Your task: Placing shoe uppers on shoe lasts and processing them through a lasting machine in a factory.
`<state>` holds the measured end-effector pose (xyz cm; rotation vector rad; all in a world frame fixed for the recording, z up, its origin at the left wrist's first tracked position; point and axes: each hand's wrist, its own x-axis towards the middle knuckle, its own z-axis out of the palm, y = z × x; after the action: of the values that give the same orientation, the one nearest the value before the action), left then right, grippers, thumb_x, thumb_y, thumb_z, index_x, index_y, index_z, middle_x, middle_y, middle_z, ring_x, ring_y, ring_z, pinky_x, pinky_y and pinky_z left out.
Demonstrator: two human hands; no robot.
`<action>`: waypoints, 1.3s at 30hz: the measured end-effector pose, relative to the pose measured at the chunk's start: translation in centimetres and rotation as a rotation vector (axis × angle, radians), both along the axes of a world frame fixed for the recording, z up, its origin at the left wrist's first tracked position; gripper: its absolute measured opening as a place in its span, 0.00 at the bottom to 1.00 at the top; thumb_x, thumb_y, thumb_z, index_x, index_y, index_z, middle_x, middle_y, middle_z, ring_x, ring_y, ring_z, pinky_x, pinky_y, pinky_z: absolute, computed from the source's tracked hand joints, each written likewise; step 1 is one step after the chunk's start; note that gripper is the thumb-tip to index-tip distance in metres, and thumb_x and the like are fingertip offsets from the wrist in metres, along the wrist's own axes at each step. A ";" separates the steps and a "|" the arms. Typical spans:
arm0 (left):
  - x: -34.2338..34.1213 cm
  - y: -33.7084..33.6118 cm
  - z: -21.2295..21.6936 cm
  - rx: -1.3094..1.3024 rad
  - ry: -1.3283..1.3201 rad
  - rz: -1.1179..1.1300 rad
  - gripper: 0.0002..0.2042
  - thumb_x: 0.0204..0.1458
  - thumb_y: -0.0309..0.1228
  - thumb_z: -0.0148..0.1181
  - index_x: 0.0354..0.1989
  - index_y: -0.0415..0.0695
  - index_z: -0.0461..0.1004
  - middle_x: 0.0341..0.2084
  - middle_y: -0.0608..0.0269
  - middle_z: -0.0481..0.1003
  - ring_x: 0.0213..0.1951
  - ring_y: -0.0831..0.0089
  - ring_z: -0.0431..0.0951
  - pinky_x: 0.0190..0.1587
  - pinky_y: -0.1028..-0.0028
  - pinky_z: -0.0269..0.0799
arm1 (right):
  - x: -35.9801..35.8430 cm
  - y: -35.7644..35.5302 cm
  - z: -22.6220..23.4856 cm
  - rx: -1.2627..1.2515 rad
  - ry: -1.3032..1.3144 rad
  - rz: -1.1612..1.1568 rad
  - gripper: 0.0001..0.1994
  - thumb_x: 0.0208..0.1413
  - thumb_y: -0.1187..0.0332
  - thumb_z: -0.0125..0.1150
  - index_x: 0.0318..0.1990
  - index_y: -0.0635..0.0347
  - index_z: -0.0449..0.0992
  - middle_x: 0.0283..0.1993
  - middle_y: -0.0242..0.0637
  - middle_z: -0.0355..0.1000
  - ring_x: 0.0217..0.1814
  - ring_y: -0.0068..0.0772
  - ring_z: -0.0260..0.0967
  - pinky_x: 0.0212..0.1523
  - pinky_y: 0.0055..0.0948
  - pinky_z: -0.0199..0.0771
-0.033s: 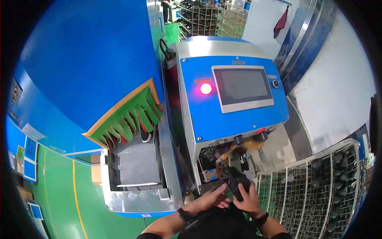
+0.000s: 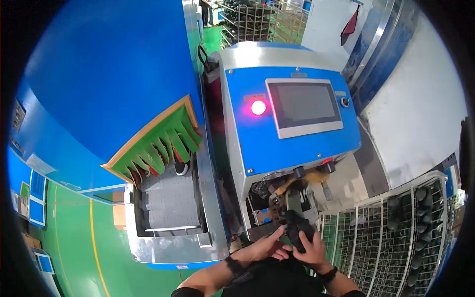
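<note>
A black shoe upper (image 2: 298, 228) stands tilted at the front opening of the blue and white machine, its far end close against the machine's working parts (image 2: 283, 203). From the right, my right hand (image 2: 312, 253) grips its near end, fingers laid along the black surface. My left hand (image 2: 264, 249) is beside it, fingers apart and thumb pointing up at the shoe's left side; whether the thumb touches is hard to tell. Brown, worn-looking parts and a greenish block (image 2: 294, 199) sit just beyond the shoe, partly shaded.
Above the opening, the machine has a dark screen (image 2: 306, 104), a lit red lamp (image 2: 258, 107) and knobs (image 2: 328, 166). To the left, a conveyor (image 2: 170, 203) runs under a green strip curtain (image 2: 158, 148), with a dark shoe (image 2: 181, 167) beneath it. A wire rack (image 2: 381, 232) of dark shoe parts stands right.
The view has shifted slightly. My hands and the shoe upper stay nearly in place, with my right hand a little farther right and lower.
</note>
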<state>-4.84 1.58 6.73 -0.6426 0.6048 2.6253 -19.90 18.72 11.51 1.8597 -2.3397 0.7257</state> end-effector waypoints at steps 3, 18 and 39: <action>-0.3 1.6 -2.2 0.309 0.177 -0.093 0.35 0.60 0.67 0.44 0.54 0.45 0.72 0.40 0.59 0.80 0.39 0.69 0.80 0.44 0.71 0.77 | 0.7 4.1 3.2 0.248 -0.172 0.082 0.39 0.39 0.65 0.75 0.65 0.45 0.70 0.58 0.62 0.66 0.54 0.66 0.71 0.49 0.50 0.79; 5.1 0.9 6.7 -0.514 -0.285 -0.007 0.34 0.64 0.52 0.53 0.71 0.39 0.61 0.66 0.59 0.66 0.62 0.61 0.67 0.66 0.62 0.60 | -0.4 -1.5 -1.8 -0.223 -1.786 -0.307 0.39 0.57 0.58 0.69 0.73 0.61 0.58 0.66 0.34 0.67 0.65 0.25 0.61 0.65 0.27 0.61; -6.4 5.5 5.4 -1.112 0.168 -0.430 0.30 0.59 0.39 0.64 0.66 0.37 0.65 0.61 0.55 0.69 0.59 0.63 0.68 0.63 0.66 0.63 | -23.1 42.6 15.7 -2.217 -1.593 -0.150 0.27 0.69 0.43 0.46 0.45 0.66 0.65 0.33 0.35 0.67 0.27 0.26 0.65 0.27 0.23 0.69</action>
<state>-11.24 7.09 12.14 -0.4675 2.0218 1.7739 -43.02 61.27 27.25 -0.2400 -0.0537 3.0005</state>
